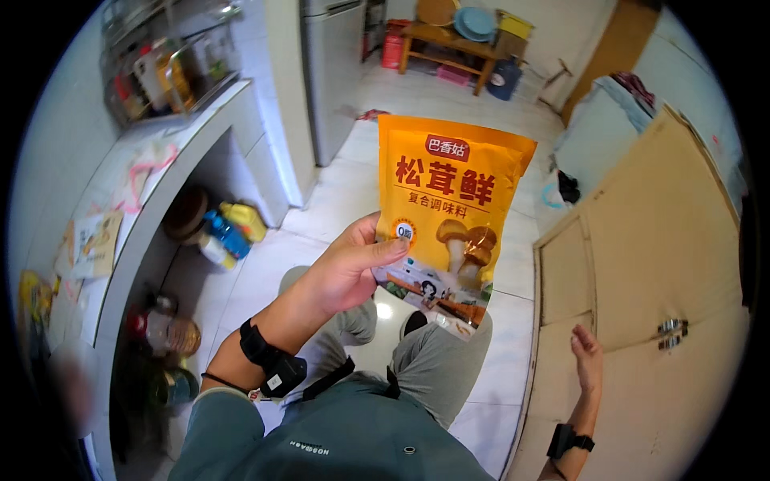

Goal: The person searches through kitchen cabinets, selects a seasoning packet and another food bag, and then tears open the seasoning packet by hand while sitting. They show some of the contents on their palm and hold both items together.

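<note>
My left hand (352, 261) grips the lower left edge of a yellow seasoning pouch (448, 204), with the thumb across its front. The pouch is upright, its printed face towards me, with writing and a picture of mushrooms on it. Away to the right, my right hand (586, 355) is raised in front of a cream-coloured cabinet (656, 258). I see that hand from the side, and nothing in it is visible; how its fingers are set is unclear.
On the left, a counter (141, 204) carries a bottle rack (171, 90) and a pale packet (96, 243). Under it stand a blue bottle (227, 233) and several containers. A fridge (335, 78) and a wooden bench (448, 42) with basins are farther off.
</note>
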Available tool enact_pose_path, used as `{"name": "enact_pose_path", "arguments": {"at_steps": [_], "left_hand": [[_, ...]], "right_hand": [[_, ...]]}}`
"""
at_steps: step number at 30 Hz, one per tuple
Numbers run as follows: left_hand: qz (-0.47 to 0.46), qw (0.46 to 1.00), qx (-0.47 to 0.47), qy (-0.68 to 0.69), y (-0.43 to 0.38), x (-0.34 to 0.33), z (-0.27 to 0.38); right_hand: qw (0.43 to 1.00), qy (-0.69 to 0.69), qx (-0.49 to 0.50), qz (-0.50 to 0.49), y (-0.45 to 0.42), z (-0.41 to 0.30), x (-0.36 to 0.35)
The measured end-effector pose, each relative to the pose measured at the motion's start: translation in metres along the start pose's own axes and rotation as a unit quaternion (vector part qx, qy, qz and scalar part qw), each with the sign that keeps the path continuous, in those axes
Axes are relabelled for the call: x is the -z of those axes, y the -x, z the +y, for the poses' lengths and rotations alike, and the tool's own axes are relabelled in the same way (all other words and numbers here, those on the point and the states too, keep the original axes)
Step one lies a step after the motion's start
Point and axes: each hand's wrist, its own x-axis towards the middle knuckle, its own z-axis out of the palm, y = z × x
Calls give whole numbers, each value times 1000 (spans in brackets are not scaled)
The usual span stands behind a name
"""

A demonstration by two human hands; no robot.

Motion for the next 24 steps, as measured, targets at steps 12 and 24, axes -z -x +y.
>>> {"name": "enact_pose_path", "arguments": {"at_steps": [12, 24], "left_hand": [[226, 957, -180, 1, 85, 6, 29], [314, 891, -325, -51, 196, 29, 53]], "right_hand": [[905, -127, 144, -379, -21, -145, -205], [755, -82, 223, -611, 13, -264, -380]]}}
